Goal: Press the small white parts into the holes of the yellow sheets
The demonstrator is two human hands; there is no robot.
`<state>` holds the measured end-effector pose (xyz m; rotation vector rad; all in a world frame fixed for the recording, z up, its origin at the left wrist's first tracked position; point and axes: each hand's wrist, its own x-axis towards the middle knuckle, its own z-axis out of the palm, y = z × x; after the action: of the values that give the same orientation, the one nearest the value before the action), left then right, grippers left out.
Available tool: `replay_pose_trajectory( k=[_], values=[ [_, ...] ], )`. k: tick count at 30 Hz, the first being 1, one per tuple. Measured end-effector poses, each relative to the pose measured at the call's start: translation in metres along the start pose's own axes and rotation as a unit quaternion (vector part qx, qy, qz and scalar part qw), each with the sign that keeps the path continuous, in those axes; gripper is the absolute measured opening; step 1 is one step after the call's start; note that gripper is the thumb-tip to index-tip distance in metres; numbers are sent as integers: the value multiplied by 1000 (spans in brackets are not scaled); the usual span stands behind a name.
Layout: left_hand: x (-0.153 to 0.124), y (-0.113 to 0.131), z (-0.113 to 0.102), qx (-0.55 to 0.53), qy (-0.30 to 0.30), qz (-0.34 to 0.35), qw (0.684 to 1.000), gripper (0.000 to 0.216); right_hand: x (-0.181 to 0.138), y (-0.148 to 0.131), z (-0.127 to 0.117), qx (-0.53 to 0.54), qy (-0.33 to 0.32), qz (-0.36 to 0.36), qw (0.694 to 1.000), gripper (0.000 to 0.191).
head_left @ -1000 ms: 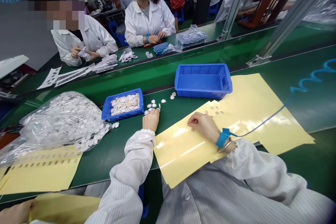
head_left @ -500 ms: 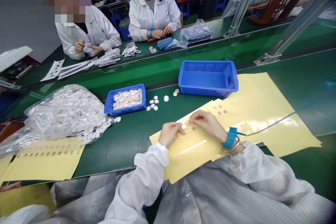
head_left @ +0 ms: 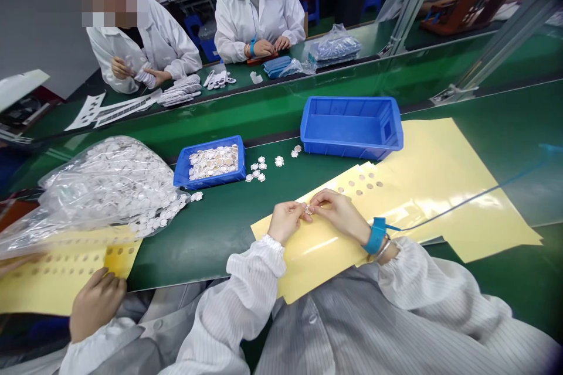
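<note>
My left hand point(head_left: 287, 220) is closed, pinching a small white round piece point(head_left: 308, 209) with a lobed edge above the yellow sheet point(head_left: 325, 252). The fingertips of my right hand point(head_left: 336, 211) are pressed together at that same piece, partly covering it. Any tiny thing between the right fingers is hidden. Several small grey-brown round dots point(head_left: 359, 192) sit on the upper part of the sheet, just beyond my right hand. A blue band point(head_left: 376, 235) with a cord is round my right wrist.
A blue bin point(head_left: 210, 159) holds many white pieces, with several loose pieces point(head_left: 255, 174) beside it. A larger blue bin point(head_left: 352, 149) stands behind the sheets. Left are a plastic bag point(head_left: 109, 181) of pieces and a neighbour's hand point(head_left: 97, 302) on a dotted sheet. Two people sit opposite.
My right hand has moved left from over the sheet, and its fingertips now meet the piece in my left hand. At lower left, a neighbour's hand has come onto the dotted sheet.
</note>
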<state>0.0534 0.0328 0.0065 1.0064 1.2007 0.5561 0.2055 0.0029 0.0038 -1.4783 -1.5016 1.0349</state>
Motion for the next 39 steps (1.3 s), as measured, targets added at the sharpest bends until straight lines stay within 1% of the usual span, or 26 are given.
replay_pose_trajectory(
  k=[9,11,14,16,18,19,20,22,23,24,25,26,27,28,29,30,31,32,33,34,35,36,37,39],
  values=[
    [-1,2,0,7,-9,0,1000,25,0,5,3,-25,6,-6,1000,12],
    [-4,4,-1,5,-26,3,1000,29,-1,4,3,-2,13,1,1000,11],
    [-10,9,-2,-11,-46,7,999,34,-3,-1,2,56,4,6,998,21],
    [-14,14,0,-28,-30,6,999,38,-5,-9,1,54,-9,-14,998,15],
    [-15,18,4,-50,-4,-9,999,44,-5,-18,0,28,-3,-43,999,12],
    [-15,19,6,-70,-10,-26,997,47,-6,-23,0,12,0,-54,998,13],
    [-14,20,7,-97,-33,-48,994,50,-5,-27,1,-6,-1,-64,998,13],
    [-11,22,8,-165,-111,-92,976,54,-5,-32,1,-51,-6,-86,995,15],
    [-8,22,6,-192,-147,-104,965,53,-5,-34,1,-77,2,-99,992,17],
    [-6,23,3,-206,-166,-105,959,49,-4,-33,-1,-99,18,-108,989,19],
    [-3,24,-2,-201,-165,-93,961,44,-4,-32,-3,-113,39,-112,987,21],
    [1,25,-9,-175,-144,-68,972,38,-4,-29,-7,-117,57,-110,985,23],
    [6,26,-17,-126,-102,-30,986,32,-3,-25,-11,-117,69,-102,985,24],
    [11,27,-27,-54,-44,16,997,28,-4,-21,-17,-117,70,-91,986,23],
    [16,29,-38,39,25,65,997,26,-4,-16,-22,-121,63,-76,988,21],
    [22,30,-48,147,100,109,978,26,-5,-11,-27,-130,48,-61,989,18],
    [27,31,-58,261,159,141,942,28,-6,-6,-32,-143,30,-47,988,16],
    [31,31,-67,363,200,156,896,30,-7,-2,-36,-157,12,-36,987,14],
    [34,31,-74,450,220,157,851,31,-8,2,-38,-172,-3,-28,985,12],
    [37,30,-78,517,222,148,813,33,-10,5,-39,-185,-13,-25,982,11],
    [38,29,-81,565,216,135,785,34,-11,8,-38,-196,-17,-24,980,11],
    [39,28,-82,599,207,123,764,35,-12,10,-37,-207,-18,-25,978,10],
    [39,27,-82,624,199,114,747,36,-12,11,-35,-217,-18,-25,976,10],
    [38,25,-81,653,190,112,725,36,-12,14,-31,-235,-17,-26,972,8]
  ],
)
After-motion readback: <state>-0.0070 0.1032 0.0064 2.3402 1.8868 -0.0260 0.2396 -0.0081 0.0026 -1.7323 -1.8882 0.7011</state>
